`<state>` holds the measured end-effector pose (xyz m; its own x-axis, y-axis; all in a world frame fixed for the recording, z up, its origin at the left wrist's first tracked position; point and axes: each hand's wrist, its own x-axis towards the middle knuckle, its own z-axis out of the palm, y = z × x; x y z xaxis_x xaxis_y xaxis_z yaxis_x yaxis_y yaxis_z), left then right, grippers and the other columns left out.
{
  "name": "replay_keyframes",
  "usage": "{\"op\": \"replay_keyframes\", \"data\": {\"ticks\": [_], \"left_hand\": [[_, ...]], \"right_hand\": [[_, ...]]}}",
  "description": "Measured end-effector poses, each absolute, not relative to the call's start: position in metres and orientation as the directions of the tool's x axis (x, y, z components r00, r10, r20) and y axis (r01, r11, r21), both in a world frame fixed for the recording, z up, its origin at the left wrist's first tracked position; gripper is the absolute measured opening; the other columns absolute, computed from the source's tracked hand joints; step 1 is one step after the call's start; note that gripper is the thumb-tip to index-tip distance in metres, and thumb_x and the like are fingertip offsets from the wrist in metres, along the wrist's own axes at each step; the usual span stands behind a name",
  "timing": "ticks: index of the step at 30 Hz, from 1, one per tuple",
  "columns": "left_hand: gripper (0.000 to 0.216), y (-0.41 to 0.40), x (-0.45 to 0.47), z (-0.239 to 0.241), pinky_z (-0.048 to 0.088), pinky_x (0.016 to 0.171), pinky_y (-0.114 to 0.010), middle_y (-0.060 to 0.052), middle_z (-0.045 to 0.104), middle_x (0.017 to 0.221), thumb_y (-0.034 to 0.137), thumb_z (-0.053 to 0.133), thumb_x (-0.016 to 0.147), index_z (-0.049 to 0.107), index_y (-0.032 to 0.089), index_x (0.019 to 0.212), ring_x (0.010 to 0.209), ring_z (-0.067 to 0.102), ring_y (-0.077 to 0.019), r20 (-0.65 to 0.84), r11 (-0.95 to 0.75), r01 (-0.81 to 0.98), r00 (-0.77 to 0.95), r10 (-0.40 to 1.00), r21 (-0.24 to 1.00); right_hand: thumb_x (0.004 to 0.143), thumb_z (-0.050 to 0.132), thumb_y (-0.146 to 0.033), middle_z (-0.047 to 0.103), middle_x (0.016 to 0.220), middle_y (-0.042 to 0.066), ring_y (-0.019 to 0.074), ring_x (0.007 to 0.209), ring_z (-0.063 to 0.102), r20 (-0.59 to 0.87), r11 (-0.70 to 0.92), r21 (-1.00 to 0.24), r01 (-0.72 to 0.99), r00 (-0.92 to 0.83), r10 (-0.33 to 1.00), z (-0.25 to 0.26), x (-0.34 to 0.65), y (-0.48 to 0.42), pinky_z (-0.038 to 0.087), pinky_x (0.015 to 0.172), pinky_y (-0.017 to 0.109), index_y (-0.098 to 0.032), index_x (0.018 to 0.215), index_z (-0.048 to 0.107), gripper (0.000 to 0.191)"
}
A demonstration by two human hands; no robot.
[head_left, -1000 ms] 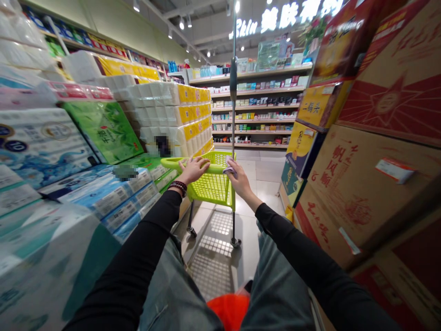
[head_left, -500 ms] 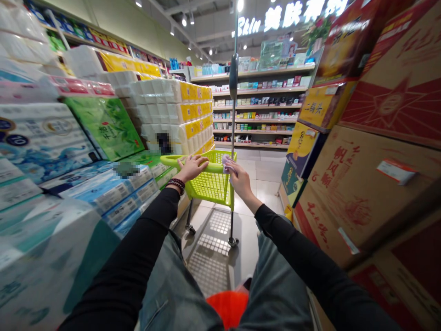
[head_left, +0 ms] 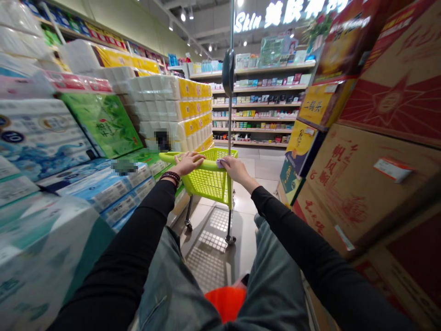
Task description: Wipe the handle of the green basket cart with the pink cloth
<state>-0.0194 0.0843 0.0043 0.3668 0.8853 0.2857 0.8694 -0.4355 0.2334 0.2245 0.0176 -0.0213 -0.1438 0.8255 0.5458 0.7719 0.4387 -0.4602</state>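
A lime-green shopping cart (head_left: 206, 185) with a mesh basket stands in front of me on thin metal legs with casters. My left hand (head_left: 190, 163), with a beaded bracelet at the wrist, lies over the left part of its handle, fingers hooked across the top. Pinched in my right hand (head_left: 238, 170) is a small pale purple cloth (head_left: 219, 163), pressed against the right end of the handle. Most of the cloth is hidden under the fingers. A tall metal pole (head_left: 230, 122) with a dark oval piece rises at the cart's right side.
Tissue packs (head_left: 117, 195) and stacked toilet paper rolls (head_left: 155, 110) line the left side. Cardboard boxes (head_left: 365, 184) are piled close on the right. Shelves of small goods (head_left: 262, 99) stand at the back. An orange-red rounded object (head_left: 225, 303) sits between my legs.
My right hand has turned over the handle and slid slightly left with the cloth, which shows less now. The pole and its oval piece appear slightly farther left. My left hand stays on the handle.
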Motion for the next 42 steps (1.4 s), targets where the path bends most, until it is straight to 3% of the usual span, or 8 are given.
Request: {"op": "replay_keyframes", "data": {"ticks": [4, 7, 11, 16, 22, 31, 38, 42], "left_hand": [[0.046, 0.083, -0.026, 0.007, 0.009, 0.126, -0.075, 0.001, 0.054, 0.161, 0.047, 0.037, 0.106, 0.071, 0.043, 0.137, 0.157, 0.031, -0.0385, 0.294, -0.432, 0.887, 0.373, 0.88, 0.166], [0.048, 0.076, -0.02, 0.004, 0.009, 0.129, -0.071, -0.003, 0.058, 0.158, 0.037, 0.034, 0.106, 0.074, 0.035, 0.132, 0.156, 0.036, -0.035, 0.333, -0.492, 0.864, 0.435, 0.836, 0.107], [0.051, 0.065, -0.002, -0.005, 0.016, 0.129, -0.069, -0.001, 0.065, 0.151, 0.037, 0.029, 0.107, 0.074, 0.033, 0.131, 0.155, 0.037, -0.0351, 0.315, -0.494, 0.858, 0.434, 0.844, 0.143], [0.05, 0.06, 0.018, -0.015, 0.012, 0.127, -0.074, -0.003, 0.069, 0.145, 0.033, 0.03, 0.106, 0.079, 0.03, 0.112, 0.152, 0.039, -0.0368, 0.385, -0.441, 0.875, 0.344, 0.856, 0.198], [0.048, 0.066, 0.023, -0.015, 0.015, 0.131, -0.061, -0.006, 0.08, 0.121, 0.032, 0.034, 0.104, 0.08, 0.026, 0.092, 0.128, 0.062, -0.0281, 0.423, -0.445, 0.874, 0.334, 0.842, 0.195], [0.043, 0.072, 0.013, -0.013, 0.018, 0.129, -0.06, -0.002, 0.078, 0.123, 0.033, 0.038, 0.103, 0.08, 0.028, 0.095, 0.127, 0.06, -0.0285, 0.367, -0.427, 0.88, 0.335, 0.868, 0.207], [0.044, 0.077, 0.006, -0.015, 0.021, 0.127, -0.057, -0.002, 0.078, 0.124, 0.029, 0.036, 0.103, 0.08, 0.032, 0.102, 0.126, 0.061, -0.0274, 0.384, -0.458, 0.876, 0.375, 0.844, 0.152], [0.041, 0.077, 0.005, -0.015, 0.021, 0.126, -0.057, -0.002, 0.078, 0.123, 0.029, 0.039, 0.102, 0.08, 0.031, 0.096, 0.126, 0.061, -0.0277, 0.383, -0.48, 0.864, 0.396, 0.835, 0.153]], "right_hand": [[0.107, 0.053, -0.027, 0.075, 0.128, 0.004, 0.0224, 0.117, 0.069, 0.614, 0.541, -0.481, 0.69, -0.175, 0.769, -0.032, 0.214, 0.008, 0.053, 0.101, 0.033, -0.028, 0.12, 0.077, 0.028], [0.105, 0.055, -0.023, 0.073, 0.137, 0.0, 0.021, 0.13, 0.065, 0.695, 0.622, -0.499, 0.603, -0.15, 0.703, -0.048, 0.21, 0.005, 0.052, 0.109, 0.034, -0.033, 0.128, 0.076, 0.033], [0.102, 0.052, -0.018, 0.069, 0.145, 0.0, 0.0193, 0.14, 0.06, 0.763, 0.686, -0.53, 0.498, -0.074, 0.642, -0.067, 0.206, 0.007, 0.047, 0.119, 0.036, -0.034, 0.134, 0.074, 0.042], [0.102, 0.05, -0.021, 0.068, 0.147, 0.0, 0.0194, 0.141, 0.06, 0.753, 0.636, -0.609, 0.473, 0.092, 0.652, -0.077, 0.194, 0.004, 0.045, 0.122, 0.036, -0.032, 0.135, 0.074, 0.042], [0.1, 0.055, -0.023, 0.065, 0.148, -0.004, 0.0193, 0.141, 0.061, 0.741, 0.631, -0.623, 0.462, 0.092, 0.665, -0.08, 0.181, -0.001, 0.046, 0.122, 0.037, -0.035, 0.128, 0.078, 0.038], [0.1, 0.055, -0.027, 0.07, 0.143, 0.003, 0.0208, 0.139, 0.062, 0.708, 0.625, -0.704, 0.336, 0.262, 0.656, -0.089, 0.183, 0.006, 0.045, 0.123, 0.039, -0.026, 0.13, 0.077, 0.038], [0.1, 0.058, -0.027, 0.066, 0.147, 0.002, 0.022, 0.142, 0.06, 0.766, 0.682, -0.627, 0.376, 0.136, 0.629, -0.091, 0.166, -0.003, 0.045, 0.124, 0.04, -0.03, 0.119, 0.082, 0.031], [0.098, 0.06, -0.026, 0.069, 0.143, 0.002, 0.0215, 0.138, 0.063, 0.77, 0.694, -0.624, 0.359, 0.133, 0.624, -0.091, 0.175, 0.001, 0.046, 0.122, 0.039, -0.03, 0.115, 0.083, 0.029]]}}
